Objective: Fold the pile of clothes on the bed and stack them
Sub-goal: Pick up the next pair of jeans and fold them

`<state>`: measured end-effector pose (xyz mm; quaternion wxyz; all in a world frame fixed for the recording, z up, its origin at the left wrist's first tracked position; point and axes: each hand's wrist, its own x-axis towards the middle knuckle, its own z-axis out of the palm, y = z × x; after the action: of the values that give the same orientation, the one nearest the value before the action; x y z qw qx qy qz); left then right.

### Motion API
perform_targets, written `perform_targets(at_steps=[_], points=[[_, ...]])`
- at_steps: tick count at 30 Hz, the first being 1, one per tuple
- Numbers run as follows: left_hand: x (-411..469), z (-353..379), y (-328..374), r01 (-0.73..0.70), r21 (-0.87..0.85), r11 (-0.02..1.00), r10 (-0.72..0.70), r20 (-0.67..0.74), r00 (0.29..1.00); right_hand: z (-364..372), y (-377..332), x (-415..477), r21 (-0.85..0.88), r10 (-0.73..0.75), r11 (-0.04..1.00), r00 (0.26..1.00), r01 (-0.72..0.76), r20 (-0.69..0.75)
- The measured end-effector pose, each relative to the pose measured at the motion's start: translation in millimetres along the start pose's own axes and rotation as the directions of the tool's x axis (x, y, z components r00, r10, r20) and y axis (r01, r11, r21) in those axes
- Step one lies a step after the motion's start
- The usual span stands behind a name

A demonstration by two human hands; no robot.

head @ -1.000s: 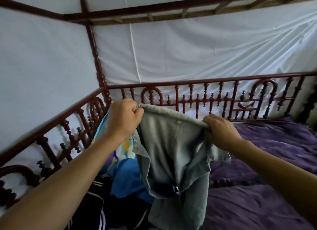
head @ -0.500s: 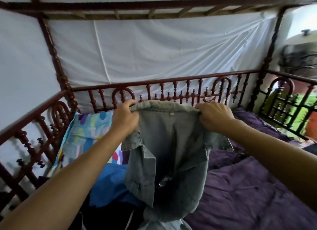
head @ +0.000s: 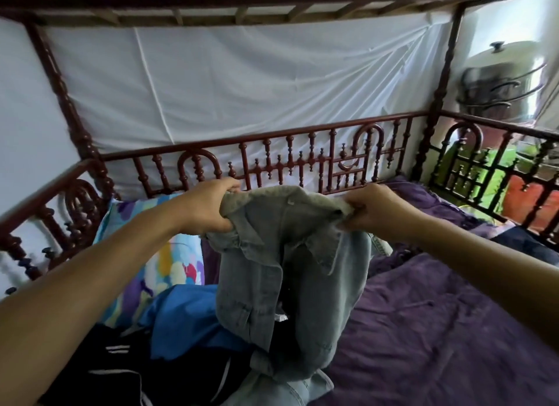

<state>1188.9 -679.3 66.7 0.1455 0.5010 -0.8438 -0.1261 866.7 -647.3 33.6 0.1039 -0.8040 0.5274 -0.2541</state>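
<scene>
A pale grey-blue denim garment hangs in the air over the bed, its lower end crumpled on the pile. My left hand grips its top edge on the left. My right hand pinches the same edge on the right. Below lies the pile: a blue garment and a black garment with white stripes. A colourful patterned cloth or pillow lies behind, at the left rail.
The purple bedspread covers the bed's right half. A dark red carved wooden rail runs along the far side and both ends. White cloth hangs behind it. A large metal pot stands beyond the right corner.
The view has swung right and down, showing more of the bed's right end. Both hands have lowered the denim garment a little while keeping hold of its top edge.
</scene>
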Motion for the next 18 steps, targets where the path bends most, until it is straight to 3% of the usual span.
perform_targets(at_steps=[2,4,6,8,10,12,14,16,18], points=[[5,-2,3,-0.048,0.067,0.997,0.047,0.031,0.998,-5,-5,-5,-0.131,-0.03,0.991,0.983,0.006,-0.18],[6,-10,2,-0.041,-0.022,0.999,0.044,0.14,0.989,-19,-5,-9,-0.258,-0.044,0.965,0.937,-0.051,-0.347],[12,-14,5,-0.085,-0.024,0.996,0.088,0.19,0.978,-36,0,-12,-0.255,-0.036,0.963,0.894,-0.088,-0.447],[23,-6,18,-0.189,0.181,0.965,0.183,0.046,0.982,-49,7,-14,-0.134,-0.025,0.99,0.878,-0.045,-0.479],[37,6,37,-0.26,0.307,0.915,0.338,-0.236,0.911,-55,13,-20,-0.057,-0.016,0.998,0.866,-0.014,-0.5],[54,10,46,-0.289,0.237,0.928,0.362,-0.379,0.852,-58,22,-35,-0.012,-0.001,1.0,0.847,-0.006,-0.531],[75,9,51,-0.292,0.002,0.956,0.267,-0.407,0.873,-59,32,-54,0.003,0.001,1.0,0.844,0.001,-0.537],[95,15,65,-0.335,-0.246,0.91,0.201,-0.447,0.872,-60,42,-71,-0.001,0.004,1.0,0.849,-0.005,-0.529],[116,32,86,-0.372,-0.22,0.902,0.208,-0.535,0.819,-64,57,-84,0.005,0.039,0.999,0.829,-0.043,-0.558]])
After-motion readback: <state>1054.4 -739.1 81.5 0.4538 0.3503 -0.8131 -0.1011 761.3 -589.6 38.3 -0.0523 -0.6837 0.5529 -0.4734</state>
